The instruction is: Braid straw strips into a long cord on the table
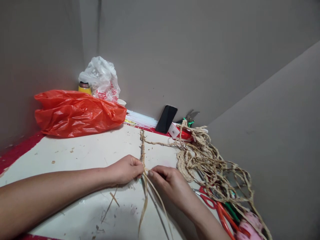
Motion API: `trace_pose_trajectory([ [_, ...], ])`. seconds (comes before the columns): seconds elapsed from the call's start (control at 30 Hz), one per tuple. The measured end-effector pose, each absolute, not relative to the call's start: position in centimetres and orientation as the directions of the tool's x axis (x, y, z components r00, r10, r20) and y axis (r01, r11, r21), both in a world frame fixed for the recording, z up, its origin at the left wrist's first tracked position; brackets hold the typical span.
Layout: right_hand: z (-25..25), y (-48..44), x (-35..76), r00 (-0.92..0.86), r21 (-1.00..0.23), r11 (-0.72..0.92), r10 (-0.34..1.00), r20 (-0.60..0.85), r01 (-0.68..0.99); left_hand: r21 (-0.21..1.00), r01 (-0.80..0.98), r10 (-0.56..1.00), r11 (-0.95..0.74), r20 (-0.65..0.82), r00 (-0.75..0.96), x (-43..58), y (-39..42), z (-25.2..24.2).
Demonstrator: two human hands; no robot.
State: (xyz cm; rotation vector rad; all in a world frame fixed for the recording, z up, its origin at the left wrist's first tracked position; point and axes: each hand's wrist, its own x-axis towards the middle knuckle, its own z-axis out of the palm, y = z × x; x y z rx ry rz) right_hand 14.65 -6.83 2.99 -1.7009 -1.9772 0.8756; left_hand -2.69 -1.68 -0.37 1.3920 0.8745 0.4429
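A thin braided cord [142, 146] runs up the white board from between my hands, its far end near the board's back edge. My left hand [130, 169] is closed, pinching the cord at its lower end. Close on the right, my right hand [166, 178] pinches a pale strand between thumb and fingertips. Loose flat strands [143, 213] hang from the pinch point toward the bottom of the view. From near the cord's top, a thin twisted strand [160, 143] stretches right toward a tangled pile of braided rope [207, 160].
A red plastic bag [80, 113], a white plastic bag [101, 78] and a yellow jar [84, 88] stand back left. A phone [166, 119] leans at the wall. Red-handled scissors [207, 198], orange-handled pliers [225, 220] and a pink item [250, 226] lie right.
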Motion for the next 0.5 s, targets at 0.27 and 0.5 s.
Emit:
trace_pose_trajectory([
  [0.27, 3.9, -8.3, 12.8, -0.178, -0.620, 0.031, 0.968, -0.176, 0.784, 0.968, 0.235, 0.736, 0.085, -0.220, 0.641, -2.5, -2.1, 0.2],
  [0.5, 2.8, -9.4, 11.3, -0.144, -0.464, 0.039, 0.971, -0.192, 0.885, 0.972, 0.205, 0.731, 0.115, -0.223, 0.645, -2.5, -2.2, 0.1],
])
